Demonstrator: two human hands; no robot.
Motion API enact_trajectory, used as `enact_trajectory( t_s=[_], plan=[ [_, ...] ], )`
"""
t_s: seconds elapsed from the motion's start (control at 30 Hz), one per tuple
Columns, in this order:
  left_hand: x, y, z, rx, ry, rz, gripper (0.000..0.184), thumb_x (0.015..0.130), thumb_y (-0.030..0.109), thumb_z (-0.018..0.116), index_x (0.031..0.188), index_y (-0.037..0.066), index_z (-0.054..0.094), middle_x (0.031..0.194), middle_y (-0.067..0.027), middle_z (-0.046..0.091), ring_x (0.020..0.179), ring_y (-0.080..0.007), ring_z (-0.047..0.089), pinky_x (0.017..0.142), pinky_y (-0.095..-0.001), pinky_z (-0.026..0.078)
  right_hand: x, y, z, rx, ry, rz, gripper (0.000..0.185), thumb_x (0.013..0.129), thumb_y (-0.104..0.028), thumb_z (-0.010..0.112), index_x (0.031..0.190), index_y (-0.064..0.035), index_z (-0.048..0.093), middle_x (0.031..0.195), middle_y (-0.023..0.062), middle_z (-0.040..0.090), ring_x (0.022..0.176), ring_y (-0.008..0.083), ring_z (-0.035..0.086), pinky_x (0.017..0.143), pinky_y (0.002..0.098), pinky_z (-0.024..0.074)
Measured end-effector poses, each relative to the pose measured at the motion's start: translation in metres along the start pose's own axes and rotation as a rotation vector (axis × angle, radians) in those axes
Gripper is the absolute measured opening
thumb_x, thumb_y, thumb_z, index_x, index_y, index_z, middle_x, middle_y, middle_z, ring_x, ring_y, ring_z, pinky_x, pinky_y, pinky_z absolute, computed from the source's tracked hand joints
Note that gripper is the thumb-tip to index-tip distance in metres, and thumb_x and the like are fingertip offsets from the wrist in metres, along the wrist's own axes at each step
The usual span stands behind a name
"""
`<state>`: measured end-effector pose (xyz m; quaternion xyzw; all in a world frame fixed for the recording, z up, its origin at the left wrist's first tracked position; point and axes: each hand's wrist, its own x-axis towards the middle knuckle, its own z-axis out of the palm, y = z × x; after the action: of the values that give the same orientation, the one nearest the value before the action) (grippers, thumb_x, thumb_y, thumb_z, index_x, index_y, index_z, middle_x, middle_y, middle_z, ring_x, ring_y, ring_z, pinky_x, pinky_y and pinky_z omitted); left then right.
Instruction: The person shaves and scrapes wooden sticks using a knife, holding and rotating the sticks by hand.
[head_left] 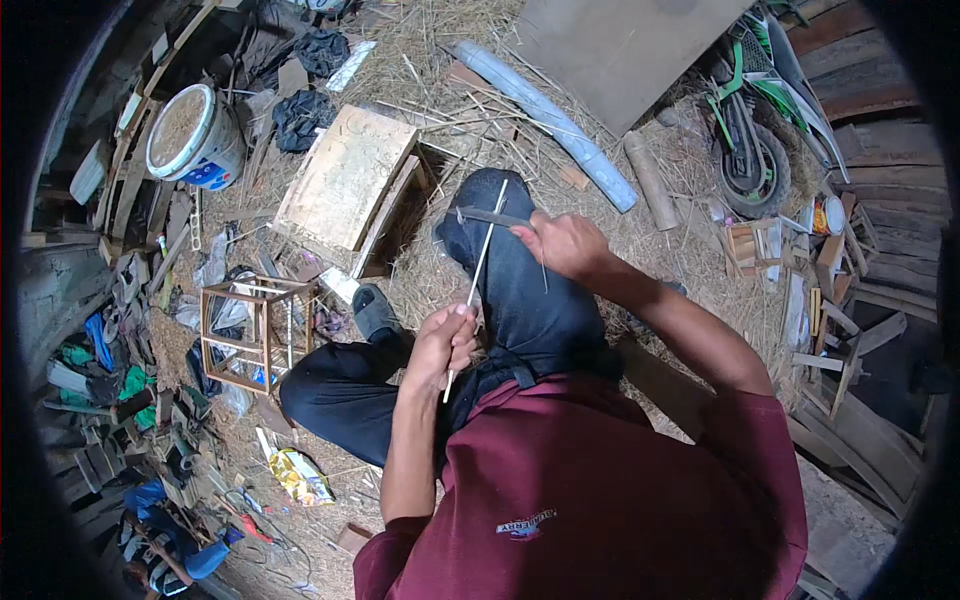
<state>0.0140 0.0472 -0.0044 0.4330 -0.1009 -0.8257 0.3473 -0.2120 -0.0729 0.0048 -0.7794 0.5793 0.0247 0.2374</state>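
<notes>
My left hand [444, 343] is closed around the lower part of a thin pale wooden stick [482, 262], which slants up over my raised knee. In my right hand [565, 243] is a knife [490, 216], its blade pointing left and crossing the stick near the upper end. Blade and stick appear to touch above the dark trouser leg [530, 290]. The knife's handle is mostly hidden by my fingers.
A wooden box [350, 180] stands ahead on the left, near a small wooden frame [250, 335] and a white bucket [195, 138]. Ahead lie a grey pipe [545, 120] and a large board [620, 50]. A small motorbike [755, 150] is at right; straw and scraps cover the floor.
</notes>
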Motion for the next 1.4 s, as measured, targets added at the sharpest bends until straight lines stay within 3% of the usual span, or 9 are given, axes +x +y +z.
enact_trajectory(
  t_s=[0.2, 0.43, 0.57, 0.7, 0.73, 0.83, 0.97, 1.13, 1.4],
  plan=[
    [-0.053, -0.01, -0.015, -0.057, 0.034, -0.079, 0.021, 0.1, 0.022, 0.046, 0.083, 0.01, 0.047, 0.057, 0.007, 0.032, 0.04, -0.0014, 0.024, 0.032, -0.0195, 0.015, 0.004, 0.009, 0.003, 0.088, 0.072, 0.107, 0.055, 0.099, -0.05, 0.037, 0.092, -0.001, 0.062, 0.074, 0.0268, 0.064, 0.075, 0.0465, 0.064, 0.068, 0.0538, 0.0517],
    [-0.026, 0.0, -0.009, 0.248, 0.196, 0.153, 0.026, 0.102, 0.028, 0.044, 0.088, 0.008, 0.053, 0.056, 0.0068, 0.035, 0.041, -0.0044, 0.029, 0.036, -0.0218, 0.023, -0.004, 0.009, 0.012, 0.096, 0.085, 0.009, 0.054, 0.098, -0.05, 0.038, 0.091, -0.0023, 0.063, 0.072, 0.0267, 0.064, 0.074, 0.0465, 0.064, 0.067, 0.0547, 0.0508],
    [0.043, 0.013, 0.018, 0.532, 0.185, 0.358, 0.025, 0.102, 0.028, 0.045, 0.091, 0.009, 0.056, 0.057, 0.0077, 0.036, 0.043, -0.0034, 0.03, 0.039, -0.0221, 0.022, -0.01, -0.005, 0.005, 0.074, 0.018, -0.12, 0.056, 0.097, -0.052, 0.04, 0.088, -0.0013, 0.064, 0.071, 0.0261, 0.064, 0.073, 0.0459, 0.065, 0.067, 0.0546, 0.0511],
    [0.089, 0.013, 0.02, 0.932, 0.359, 0.755, 0.029, 0.1, 0.021, 0.045, 0.082, 0.003, 0.06, 0.062, 0.0013, 0.051, 0.053, -0.0083, 0.043, 0.048, -0.0273, 0.034, -0.002, -0.007, 0.0, -0.007, -0.015, -0.201, 0.058, 0.096, -0.053, 0.04, 0.089, -0.002, 0.065, 0.07, 0.0258, 0.064, 0.072, 0.0442, 0.066, 0.066, 0.0534, 0.0519],
    [0.081, 0.014, 0.024, 0.949, 0.361, 0.767, 0.03, 0.1, 0.018, 0.046, 0.081, 0.0, 0.061, 0.063, -0.0012, 0.054, 0.057, -0.0106, 0.046, 0.054, -0.0296, 0.038, 0.001, -0.006, -0.001, -0.012, -0.01, -0.199, 0.059, 0.096, -0.054, 0.039, 0.089, -0.002, 0.066, 0.071, 0.0259, 0.064, 0.072, 0.0442, 0.066, 0.066, 0.0533, 0.052],
    [0.067, 0.009, 0.026, 0.997, 0.392, 0.626, 0.025, 0.097, 0.015, 0.046, 0.087, -0.004, 0.061, 0.082, -0.0213, 0.065, 0.076, -0.0352, 0.065, 0.07, -0.0402, 0.048, 0.005, -0.003, 0.001, -0.026, 0.002, -0.173, 0.06, 0.096, -0.055, 0.038, 0.089, -0.0018, 0.066, 0.073, 0.0259, 0.065, 0.073, 0.0443, 0.066, 0.066, 0.0531, 0.0523],
    [0.051, -0.01, 0.016, 0.958, 0.371, 0.599, 0.022, 0.096, 0.011, 0.046, 0.086, -0.003, 0.061, 0.077, -0.0196, 0.063, 0.069, -0.0335, 0.061, 0.066, -0.0381, 0.047, 0.006, -0.001, 0.004, -0.039, 0.005, -0.071, 0.061, 0.097, -0.055, 0.037, 0.092, -0.0017, 0.065, 0.075, 0.0255, 0.066, 0.074, 0.0446, 0.066, 0.067, 0.0529, 0.0524],
    [0.002, -0.021, 0.015, 0.78, 0.318, 0.437, 0.024, 0.101, 0.014, 0.044, 0.089, -0.001, 0.058, 0.067, -0.0032, 0.054, 0.066, -0.0094, 0.052, 0.06, -0.0285, 0.042, -0.002, 0.002, -0.003, -0.02, -0.008, -0.01, 0.061, 0.098, -0.054, 0.036, 0.094, -0.001, 0.065, 0.077, 0.0249, 0.066, 0.076, 0.044, 0.066, 0.069, 0.0525, 0.0522],
    [-0.067, -0.041, -0.014, 0.615, 0.343, 0.337, 0.024, 0.102, 0.017, 0.045, 0.085, 0.005, 0.057, 0.063, 0.0068, 0.041, 0.055, -0.0012, 0.033, 0.049, -0.0207, 0.025, 0.003, 0.021, 0.006, 0.09, 0.104, 0.1, 0.058, 0.099, -0.051, 0.035, 0.094, -0.0013, 0.063, 0.075, 0.0254, 0.065, 0.074, 0.0445, 0.065, 0.067, 0.0525, 0.0512]
  ],
)
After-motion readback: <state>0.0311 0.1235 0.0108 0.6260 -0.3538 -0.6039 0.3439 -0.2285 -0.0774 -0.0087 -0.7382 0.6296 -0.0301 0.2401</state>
